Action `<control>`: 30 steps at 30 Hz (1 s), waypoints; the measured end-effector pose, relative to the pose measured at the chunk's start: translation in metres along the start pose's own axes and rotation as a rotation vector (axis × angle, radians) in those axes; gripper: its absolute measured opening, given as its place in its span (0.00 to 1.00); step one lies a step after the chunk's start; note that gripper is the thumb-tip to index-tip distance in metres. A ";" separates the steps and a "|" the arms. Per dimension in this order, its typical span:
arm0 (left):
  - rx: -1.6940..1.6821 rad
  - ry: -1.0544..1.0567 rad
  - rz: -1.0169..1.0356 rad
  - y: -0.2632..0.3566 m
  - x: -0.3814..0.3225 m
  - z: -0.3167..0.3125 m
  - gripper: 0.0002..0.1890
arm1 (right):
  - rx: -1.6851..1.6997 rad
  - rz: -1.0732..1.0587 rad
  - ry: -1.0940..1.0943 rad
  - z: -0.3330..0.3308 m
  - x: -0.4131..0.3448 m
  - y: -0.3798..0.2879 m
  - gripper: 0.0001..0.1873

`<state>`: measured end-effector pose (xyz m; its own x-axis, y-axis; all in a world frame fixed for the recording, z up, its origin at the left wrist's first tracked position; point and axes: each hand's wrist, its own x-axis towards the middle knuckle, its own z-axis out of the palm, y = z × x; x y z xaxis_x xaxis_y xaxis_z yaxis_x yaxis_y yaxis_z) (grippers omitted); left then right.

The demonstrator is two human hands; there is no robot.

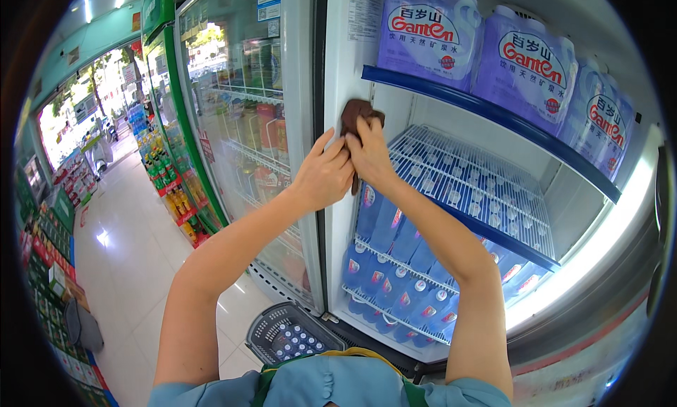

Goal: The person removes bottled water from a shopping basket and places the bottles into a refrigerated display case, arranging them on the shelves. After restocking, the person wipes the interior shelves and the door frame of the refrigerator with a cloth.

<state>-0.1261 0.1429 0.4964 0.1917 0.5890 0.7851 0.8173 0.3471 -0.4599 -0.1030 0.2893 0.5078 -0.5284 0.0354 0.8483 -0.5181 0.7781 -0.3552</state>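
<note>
Both hands meet at the left inner wall of an upright display fridge (338, 237). My right hand (370, 153) grips a dark brown cloth (355, 113) that lies against the white wall; part of the cloth hangs below the fingers. My left hand (325, 174) is beside it, its fingers bent close to the cloth's lower part; whether they hold it cannot be told. To the right, a wire shelf (476, 179) with a blue front edge has no bottles on its visible top. Large Ganten water jugs (428, 36) stand on the shelf above, and rows of water bottles (402, 290) on the shelves below.
An open glass fridge door (238, 89) stands at the left. A grey plastic basket (259, 327) holding several bottles sits on the floor near my body. Drink bottles on a display rack (174, 179) and stacked goods (53, 269) line the shop further left.
</note>
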 end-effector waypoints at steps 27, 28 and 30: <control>-0.352 0.122 -0.225 -0.027 -0.004 -0.032 0.33 | -0.221 -0.249 0.337 0.008 0.066 -0.061 0.18; -0.404 0.131 -0.247 -0.035 0.006 -0.034 0.37 | -0.258 -0.283 0.392 0.004 0.082 -0.065 0.17; -0.379 0.241 -0.210 -0.054 0.028 -0.038 0.35 | -0.309 -0.292 0.393 -0.006 0.113 -0.079 0.17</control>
<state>-0.1441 0.1135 0.5591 0.0851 0.3341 0.9387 0.9833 0.1241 -0.1333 -0.1179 0.2358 0.6339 -0.0735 -0.0238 0.9970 -0.3530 0.9356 -0.0037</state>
